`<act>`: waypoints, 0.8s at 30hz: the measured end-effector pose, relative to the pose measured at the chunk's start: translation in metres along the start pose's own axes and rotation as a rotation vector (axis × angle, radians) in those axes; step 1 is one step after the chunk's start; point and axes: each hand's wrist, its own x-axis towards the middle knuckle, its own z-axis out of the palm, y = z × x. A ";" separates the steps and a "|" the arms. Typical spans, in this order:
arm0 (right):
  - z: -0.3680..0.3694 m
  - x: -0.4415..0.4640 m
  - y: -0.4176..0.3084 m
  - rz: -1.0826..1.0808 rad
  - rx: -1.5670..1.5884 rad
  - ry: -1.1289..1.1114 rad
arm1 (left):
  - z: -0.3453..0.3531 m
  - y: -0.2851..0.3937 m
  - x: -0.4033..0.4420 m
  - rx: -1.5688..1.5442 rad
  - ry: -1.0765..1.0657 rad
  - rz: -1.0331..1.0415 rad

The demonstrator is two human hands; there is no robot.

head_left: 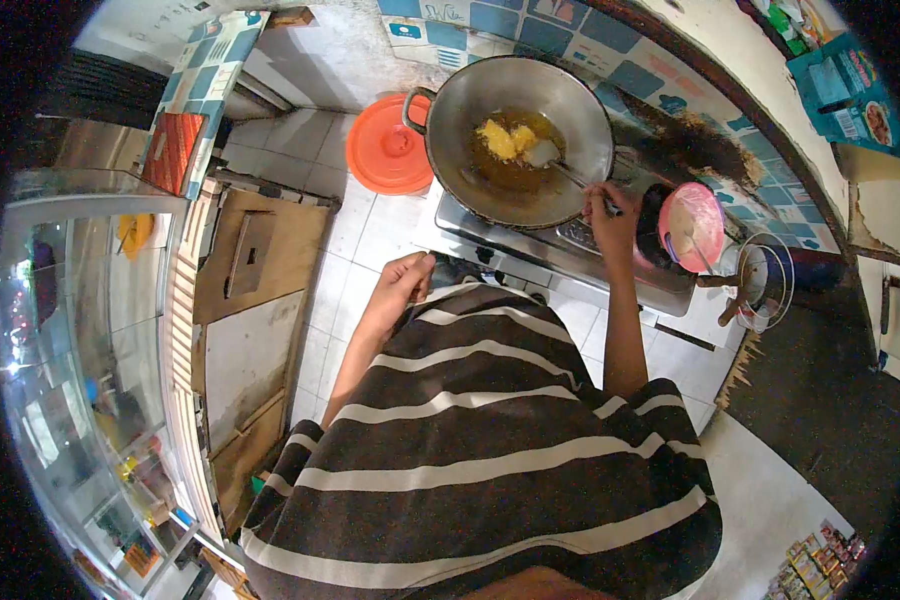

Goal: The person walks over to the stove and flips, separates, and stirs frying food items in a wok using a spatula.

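Note:
My right hand (608, 208) is closed around the handle of a spatula (542, 153), whose blade lies in a large metal wok (450, 110). Yellow pieces of frying food (508, 141) sit in the oil at the bottom of the wok, touching the blade. The wok rests on a steel gas stove (470, 226). My left hand (400, 285) hangs in front of the stove, curled into a loose fist with nothing visible in it.
An orange lidded bucket (390, 145) stands left of the wok. To the right are a pink bowl of pale batter (692, 225) and a wire basket (767, 283). A glass display case (90, 350) and a wooden cabinet (255, 250) line the left side.

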 end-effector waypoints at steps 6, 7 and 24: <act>0.000 -0.002 0.022 0.037 0.381 -0.049 | -0.001 0.002 0.000 0.024 -0.001 0.003; -0.001 -0.002 0.023 0.084 0.436 -0.060 | -0.001 0.003 0.001 0.026 -0.006 0.004; -0.001 0.013 0.055 0.010 0.448 -0.069 | 0.004 0.007 0.004 0.036 -0.020 -0.020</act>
